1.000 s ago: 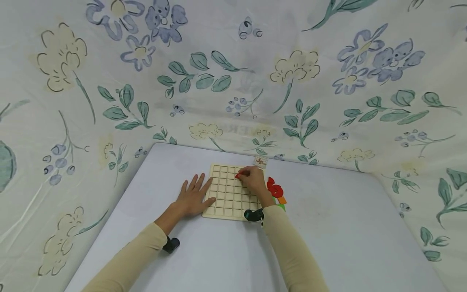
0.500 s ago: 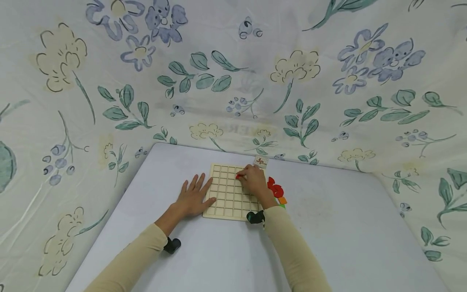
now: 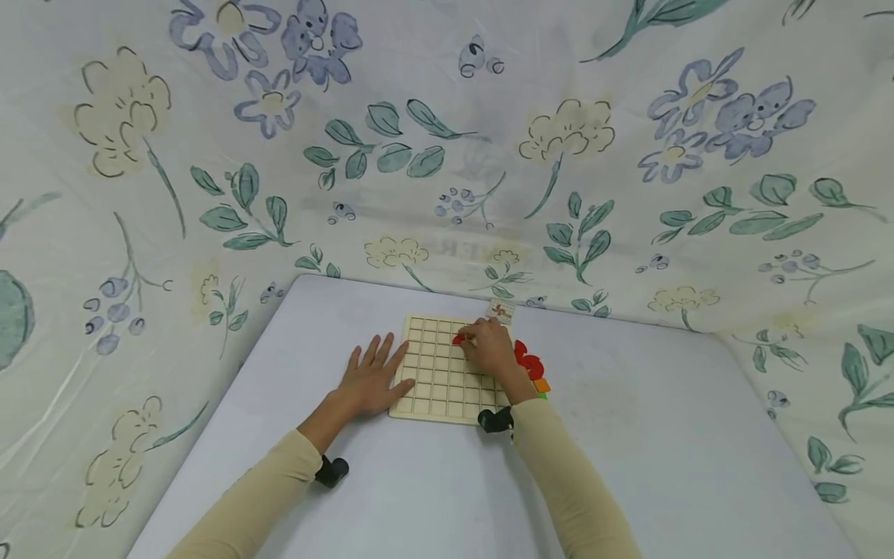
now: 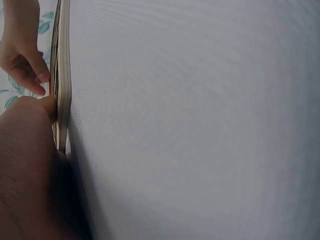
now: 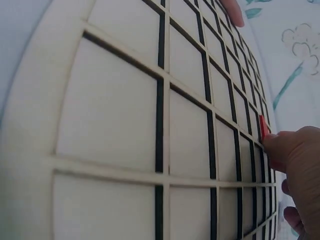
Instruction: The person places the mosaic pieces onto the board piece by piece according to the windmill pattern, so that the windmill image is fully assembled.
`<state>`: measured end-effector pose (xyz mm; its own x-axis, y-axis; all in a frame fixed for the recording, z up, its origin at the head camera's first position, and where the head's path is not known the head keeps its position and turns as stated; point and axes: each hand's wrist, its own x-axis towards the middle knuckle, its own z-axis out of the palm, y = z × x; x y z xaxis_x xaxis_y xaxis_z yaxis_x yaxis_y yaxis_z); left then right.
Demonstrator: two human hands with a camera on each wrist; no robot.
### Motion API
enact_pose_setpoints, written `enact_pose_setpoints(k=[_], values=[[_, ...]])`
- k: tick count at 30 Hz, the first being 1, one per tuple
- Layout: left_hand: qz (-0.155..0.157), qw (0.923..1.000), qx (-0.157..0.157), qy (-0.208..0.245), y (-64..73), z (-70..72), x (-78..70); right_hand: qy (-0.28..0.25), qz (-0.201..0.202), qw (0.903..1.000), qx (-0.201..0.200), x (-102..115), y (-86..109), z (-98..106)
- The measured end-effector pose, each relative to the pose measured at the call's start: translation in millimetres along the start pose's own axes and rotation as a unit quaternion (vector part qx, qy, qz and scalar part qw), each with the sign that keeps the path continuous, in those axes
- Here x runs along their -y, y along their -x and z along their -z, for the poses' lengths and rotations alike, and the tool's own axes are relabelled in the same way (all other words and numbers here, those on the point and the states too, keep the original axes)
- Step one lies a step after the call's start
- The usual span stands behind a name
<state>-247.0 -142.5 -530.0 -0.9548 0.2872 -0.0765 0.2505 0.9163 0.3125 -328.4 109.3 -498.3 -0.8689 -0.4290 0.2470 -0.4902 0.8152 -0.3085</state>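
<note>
A pale wooden grid board [image 3: 436,380] lies on the white table, divided into many square cells. My right hand [image 3: 490,349] reaches over its upper right part and pinches a small red piece [image 3: 458,339] at one of the cells. In the right wrist view the thumb and fingertips meet the red piece [image 5: 263,127] right at the grid. My left hand [image 3: 370,378] lies flat with fingers spread at the board's left edge, thumb over the rim. The left wrist view shows the board edge-on, with the left hand [image 4: 27,135] against it.
To the right of the board lie several red pieces [image 3: 531,365], an orange square piece [image 3: 542,385] and a partly hidden green piece [image 3: 542,396]. A small patterned card [image 3: 500,310] sits behind the board. A floral cloth [image 3: 461,155] hangs behind the table.
The right hand stays at nearly the same cell, with its wrist shifted slightly right. The red piece shows a little more under its fingertips. The left hand has not moved.
</note>
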Motion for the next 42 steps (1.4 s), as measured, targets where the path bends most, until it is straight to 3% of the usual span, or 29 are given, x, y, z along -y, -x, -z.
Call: enact_pose_setpoints(k=[8, 17, 24, 30, 42], values=[[0.001, 0.9999, 0.003, -0.010, 2.1, 7.1, -2.3, -0.024, -0.023, 0.9994, -0.009, -12.8, 8.1, 9.7], [0.007, 0.9999, 0.007, -0.013, 3.7, 8.5, -3.7, -0.009, -0.068, 0.9976, -0.013, -37.2, 22.3, 18.8], [0.005, 1.0000, 0.002, -0.004, 3.4, 7.1, -2.6, 0.035, -0.096, 0.9946, -0.022, -54.5, 35.4, 29.3], [0.004, 1.0000, 0.000, -0.004, 3.6, 6.9, -3.2, 0.063, -0.147, 0.9871, -0.010, -63.4, 41.4, 35.0], [0.000, 1.0000, -0.006, -0.003, 6.2, 11.0, -8.6, 0.018, -0.218, 0.9757, 0.002, -66.2, 43.2, 33.8]])
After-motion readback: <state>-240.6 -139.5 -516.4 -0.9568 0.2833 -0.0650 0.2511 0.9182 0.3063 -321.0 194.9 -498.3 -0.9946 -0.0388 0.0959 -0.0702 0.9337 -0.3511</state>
